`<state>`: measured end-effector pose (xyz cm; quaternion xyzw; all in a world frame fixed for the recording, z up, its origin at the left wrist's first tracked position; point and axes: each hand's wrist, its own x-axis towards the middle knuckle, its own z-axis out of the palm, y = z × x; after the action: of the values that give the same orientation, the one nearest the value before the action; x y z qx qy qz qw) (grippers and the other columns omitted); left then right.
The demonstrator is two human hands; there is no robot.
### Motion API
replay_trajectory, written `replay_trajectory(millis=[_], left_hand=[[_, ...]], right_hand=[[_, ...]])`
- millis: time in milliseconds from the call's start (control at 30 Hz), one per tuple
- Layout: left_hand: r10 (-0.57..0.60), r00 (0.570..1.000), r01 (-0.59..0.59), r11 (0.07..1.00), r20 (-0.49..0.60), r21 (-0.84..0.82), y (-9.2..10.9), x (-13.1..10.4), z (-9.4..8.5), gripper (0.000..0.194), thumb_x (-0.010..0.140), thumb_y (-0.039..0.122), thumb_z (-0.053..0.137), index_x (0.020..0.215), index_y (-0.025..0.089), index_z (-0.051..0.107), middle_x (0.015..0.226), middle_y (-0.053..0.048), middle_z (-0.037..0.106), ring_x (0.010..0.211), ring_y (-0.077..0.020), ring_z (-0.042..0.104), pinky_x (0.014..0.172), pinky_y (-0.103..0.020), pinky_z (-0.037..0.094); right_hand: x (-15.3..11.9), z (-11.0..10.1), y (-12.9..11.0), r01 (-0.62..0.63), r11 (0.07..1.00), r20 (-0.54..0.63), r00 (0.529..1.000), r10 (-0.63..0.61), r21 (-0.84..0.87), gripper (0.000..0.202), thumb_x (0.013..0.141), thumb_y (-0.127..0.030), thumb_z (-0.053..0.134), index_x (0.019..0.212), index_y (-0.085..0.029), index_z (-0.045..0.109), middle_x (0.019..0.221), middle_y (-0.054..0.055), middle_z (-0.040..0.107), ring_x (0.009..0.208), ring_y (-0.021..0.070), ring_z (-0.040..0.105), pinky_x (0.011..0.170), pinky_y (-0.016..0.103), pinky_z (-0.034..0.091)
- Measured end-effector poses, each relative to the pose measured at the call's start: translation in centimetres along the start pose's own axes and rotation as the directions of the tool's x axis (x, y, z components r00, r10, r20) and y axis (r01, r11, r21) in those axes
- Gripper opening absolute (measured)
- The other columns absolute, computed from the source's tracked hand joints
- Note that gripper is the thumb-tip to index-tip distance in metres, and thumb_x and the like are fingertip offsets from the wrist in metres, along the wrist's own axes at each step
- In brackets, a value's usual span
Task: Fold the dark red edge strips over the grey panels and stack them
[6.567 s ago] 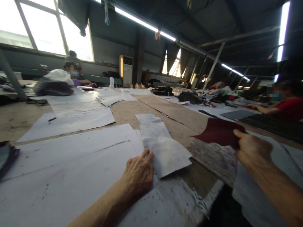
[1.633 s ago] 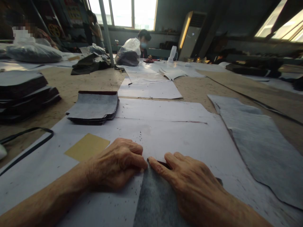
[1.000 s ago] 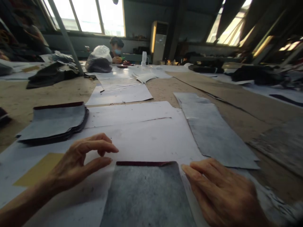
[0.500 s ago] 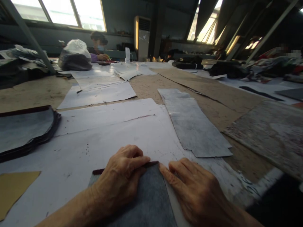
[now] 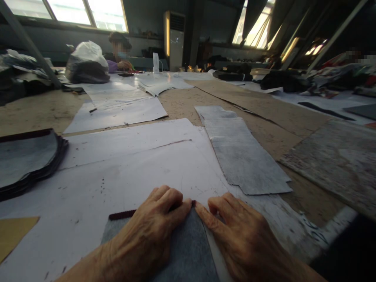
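A grey-backed sheet of material (image 5: 190, 250), perhaps leather or fabric, lies flat before me. Its far edge is a narrow dark-red folded strip (image 5: 122, 215). My left hand (image 5: 152, 223) rests across the sheet with fingers curled, thumb and index finger closed on the strip close to its right corner. At that corner, my right hand (image 5: 241, 231) has its index fingertip against the end of the strip, the other fingers bent in. The two hands' fingertips almost meet there. The middle of the strip is hidden behind my left hand.
White paper (image 5: 141, 168) covers the table under the work. To the left sits a stack of grey pieces with dark-red edges (image 5: 29, 156), with tan card (image 5: 16, 235) nearer me. A loose grey piece (image 5: 241, 152) lies to the right. Across the table sits a person (image 5: 120, 51).
My left thumb and index finger have slid right along the folded strip to its corner, leaving more of its left end showing. My right hand stays at the corner. The view has shifted slightly.
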<state>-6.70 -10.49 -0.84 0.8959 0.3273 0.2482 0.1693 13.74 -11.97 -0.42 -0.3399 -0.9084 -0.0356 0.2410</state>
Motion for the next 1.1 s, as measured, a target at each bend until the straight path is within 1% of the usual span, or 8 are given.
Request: replay_trajectory(millis=[133, 400, 533, 667, 800, 900, 1000, 1100], left_hand=[[0.003, 0.999, -0.006, 0.999, 0.045, 0.049, 0.3, 0.1, -0.2, 0.032, 0.078, 0.001, 0.031, 0.099, 0.013, 0.052, 0.087, -0.008, 0.050, 0.078, -0.0198, 0.042, 0.069, -0.036, 0.043], [0.044, 0.990, -0.064, 0.986, 0.136, 0.154, 0.3, 0.4, -0.6, 0.043, 0.076, 0.001, 0.031, 0.116, 0.013, 0.043, 0.091, -0.008, 0.050, 0.078, -0.0203, 0.041, 0.070, -0.037, 0.042], [0.021, 0.983, -0.051, 0.986, 0.185, 0.157, 0.3, 0.6, -0.5, 0.037, 0.079, 0.005, 0.035, 0.114, 0.014, 0.045, 0.093, -0.008, 0.051, 0.078, -0.0207, 0.041, 0.072, -0.038, 0.041], [-0.050, 0.979, 0.040, 0.998, 0.196, 0.054, 0.1, 0.2, -1.3, 0.040, 0.083, 0.007, 0.035, 0.118, 0.021, 0.045, 0.097, -0.006, 0.051, 0.085, -0.0194, 0.045, 0.076, -0.034, 0.042], [-0.218, 0.966, 0.222, 0.975, 0.140, -0.013, -0.9, -1.4, -3.0, 0.038, 0.087, 0.012, 0.035, 0.121, 0.027, 0.042, 0.110, -0.002, 0.049, 0.097, -0.0145, 0.048, 0.087, -0.028, 0.040], [-0.346, 0.938, 0.343, 0.935, 0.021, 0.093, -1.6, -3.0, -4.0, 0.028, 0.083, 0.018, 0.044, 0.110, 0.024, 0.049, 0.104, -0.002, 0.052, 0.092, -0.0174, 0.050, 0.082, -0.033, 0.042], [-0.441, 0.897, 0.438, 0.888, -0.011, 0.141, -1.8, -3.7, -4.3, 0.016, 0.079, 0.020, 0.047, 0.094, 0.021, 0.051, 0.092, -0.002, 0.054, 0.083, -0.0190, 0.051, 0.075, -0.036, 0.042], [-0.494, 0.869, 0.486, 0.862, 0.020, 0.143, -1.4, -3.3, -4.4, 0.011, 0.075, 0.017, 0.049, 0.086, 0.020, 0.048, 0.086, -0.001, 0.055, 0.080, -0.0188, 0.051, 0.074, -0.037, 0.039]], right_hand=[[0.2, 0.0, 0.0, -0.014, 1.000, -0.026, 1.000, 0.015, 0.022, 0.035, 0.079, -0.003, 0.037, 0.105, -0.006, 0.059, 0.079, 0.010, 0.056, 0.072, 0.0185, 0.048, 0.060, 0.032, 0.045], [-0.2, -0.3, 0.7, -0.165, 0.974, -0.159, 0.969, 0.190, 0.156, 0.025, 0.083, -0.006, 0.042, 0.098, -0.013, 0.060, 0.079, 0.004, 0.060, 0.074, 0.0132, 0.056, 0.068, 0.026, 0.049], [-0.2, 0.0, 0.7, -0.116, 0.989, -0.119, 0.985, 0.126, 0.088, 0.035, 0.082, -0.004, 0.039, 0.110, -0.013, 0.057, 0.081, 0.007, 0.058, 0.073, 0.0151, 0.054, 0.063, 0.028, 0.049], [0.0, 0.4, 0.4, -0.018, 1.000, -0.039, 0.999, 0.018, 0.014, 0.042, 0.078, -0.003, 0.034, 0.114, -0.010, 0.055, 0.079, 0.010, 0.055, 0.071, 0.0179, 0.051, 0.058, 0.032, 0.048], [0.1, 0.2, 0.4, -0.011, 0.999, -0.021, 1.000, 0.012, 0.046, 0.041, 0.078, -0.003, 0.033, 0.110, -0.009, 0.059, 0.079, 0.011, 0.056, 0.072, 0.0187, 0.052, 0.057, 0.032, 0.049], [0.2, -0.3, 1.0, -0.171, 0.964, -0.025, 0.983, 0.180, 0.206, 0.036, 0.084, -0.007, 0.034, 0.110, -0.014, 0.058, 0.086, 0.008, 0.061, 0.078, 0.0151, 0.058, 0.066, 0.027, 0.050], [0.6, -0.7, 1.6, -0.378, 0.867, 0.017, 0.919, 0.394, 0.326, 0.023, 0.088, -0.017, 0.042, 0.102, -0.019, 0.060, 0.091, 0.002, 0.064, 0.082, 0.0114, 0.060, 0.074, 0.022, 0.049], [1.6, -0.6, 1.5, -0.336, 0.888, 0.014, 0.937, 0.349, 0.314, 0.020, 0.088, -0.020, 0.044, 0.097, -0.021, 0.062, 0.092, 0.001, 0.064, 0.085, 0.0132, 0.059, 0.077, 0.025, 0.048]])
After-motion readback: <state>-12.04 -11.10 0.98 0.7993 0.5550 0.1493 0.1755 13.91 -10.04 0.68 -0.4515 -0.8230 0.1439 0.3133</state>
